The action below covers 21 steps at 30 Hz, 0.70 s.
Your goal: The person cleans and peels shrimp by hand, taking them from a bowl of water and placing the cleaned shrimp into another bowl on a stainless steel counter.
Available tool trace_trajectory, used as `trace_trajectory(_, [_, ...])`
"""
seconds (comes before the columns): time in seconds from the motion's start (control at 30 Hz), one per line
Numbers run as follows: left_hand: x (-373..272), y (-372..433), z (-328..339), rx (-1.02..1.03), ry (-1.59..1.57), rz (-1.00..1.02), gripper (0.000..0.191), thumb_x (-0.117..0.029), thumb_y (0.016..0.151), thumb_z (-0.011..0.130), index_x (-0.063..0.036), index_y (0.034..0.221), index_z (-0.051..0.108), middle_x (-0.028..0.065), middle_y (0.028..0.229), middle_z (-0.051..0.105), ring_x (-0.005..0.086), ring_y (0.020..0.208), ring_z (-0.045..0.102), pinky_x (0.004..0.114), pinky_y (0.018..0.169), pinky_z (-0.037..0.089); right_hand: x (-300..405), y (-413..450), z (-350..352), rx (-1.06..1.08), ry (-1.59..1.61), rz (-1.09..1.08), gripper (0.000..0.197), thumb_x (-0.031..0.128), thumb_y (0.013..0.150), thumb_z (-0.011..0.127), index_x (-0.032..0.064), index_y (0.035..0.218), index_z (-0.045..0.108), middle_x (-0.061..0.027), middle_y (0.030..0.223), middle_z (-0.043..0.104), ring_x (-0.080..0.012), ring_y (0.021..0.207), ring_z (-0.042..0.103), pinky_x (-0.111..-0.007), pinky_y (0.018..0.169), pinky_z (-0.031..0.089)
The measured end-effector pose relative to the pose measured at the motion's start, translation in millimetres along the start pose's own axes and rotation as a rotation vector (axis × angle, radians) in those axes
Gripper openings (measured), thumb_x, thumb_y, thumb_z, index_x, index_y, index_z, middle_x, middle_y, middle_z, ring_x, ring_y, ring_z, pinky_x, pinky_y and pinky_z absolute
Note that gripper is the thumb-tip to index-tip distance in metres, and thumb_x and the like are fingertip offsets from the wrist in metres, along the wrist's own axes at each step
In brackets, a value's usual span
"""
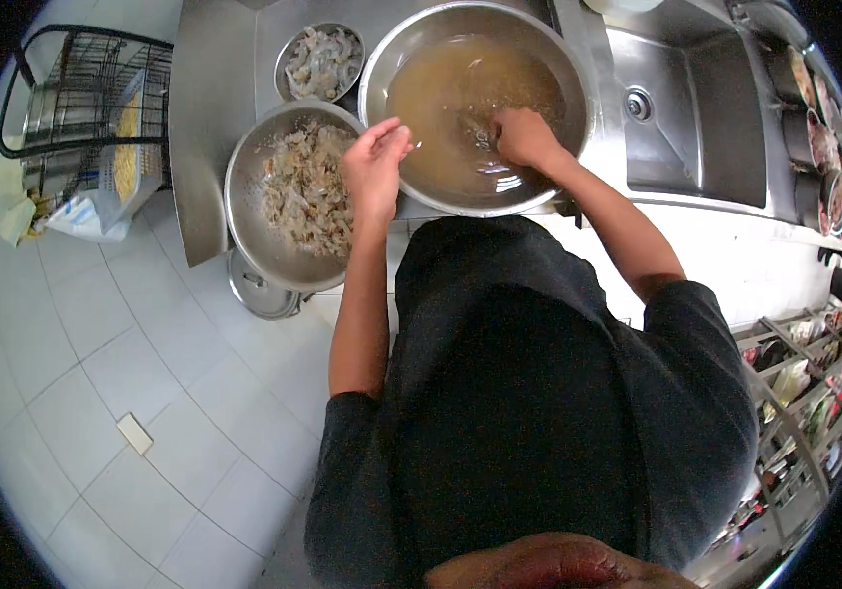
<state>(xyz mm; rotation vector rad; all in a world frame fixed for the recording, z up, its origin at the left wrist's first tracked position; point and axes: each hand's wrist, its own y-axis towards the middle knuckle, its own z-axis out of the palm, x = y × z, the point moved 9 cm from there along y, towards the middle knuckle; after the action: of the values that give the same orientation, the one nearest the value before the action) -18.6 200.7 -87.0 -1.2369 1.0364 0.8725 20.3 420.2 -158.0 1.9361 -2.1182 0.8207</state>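
Observation:
A large steel basin [583,110] of cloudy brownish water [436,96] stands before me. My right hand [528,138] reaches into it from the right, fingers curled down at the water; whether they hold anything is hidden. Over the basin's left rim hovers my left hand [379,166], its fingers bent together; I cannot tell if something small is between them. Left of that hand, a steel bowl [244,213] contains a heap of shrimp shells and heads [307,191]. Behind it, a smaller steel bowl [281,73] holds grey, peeled-looking shrimp [325,62].
To the right is a steel sink [730,125] with a drain [638,105]. A black wire rack [82,147] with a plastic basket [149,158] stands left. Below the shell bowl sits a round metal lid [263,291]. Several food containers [822,140] line the far right.

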Motion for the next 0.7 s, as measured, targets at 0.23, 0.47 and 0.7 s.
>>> trace_trajectory(0.23, [9.9,-2.1,36.6,0.095,0.088,0.075,0.032,-0.009,0.083,0.07,0.0048,0.11,0.062,0.0088,0.093,0.066,0.0129,0.082,0.062,0.024,0.075,0.051,2.4,-11.3,-58.1,-0.069,0.379,-0.011,0.027,0.01,0.07,0.059,0.004,0.094,0.071,-0.0189,0.085,0.068,-0.0356,0.079,0.066,-0.039,0.076,0.052])
trace_trajectory(0.47, [-4.9,-15.8,76.8,0.201,0.319,0.184,0.036,-0.01,0.081,0.071,0.0038,0.113,0.062,0.0148,0.103,0.065,0.0171,0.093,0.062,0.029,0.079,0.053,2.7,-16.1,-30.3,0.195,1.381,0.23,0.017,0.007,0.086,0.062,-0.0047,0.098,0.064,-0.0114,0.084,0.067,-0.0148,0.073,0.064,-0.026,0.066,0.051])
trace_trajectory(0.7, [-16.3,-17.2,64.6,0.137,0.199,0.212,0.036,-0.008,0.084,0.067,0.0061,0.115,0.059,0.0152,0.107,0.064,0.0164,0.092,0.062,0.028,0.081,0.052,38.3,-21.1,-32.5,0.328,1.689,0.204,0.024,0.006,0.092,0.056,-0.0033,0.114,0.054,-0.012,0.098,0.065,-0.0158,0.081,0.064,-0.026,0.074,0.054])
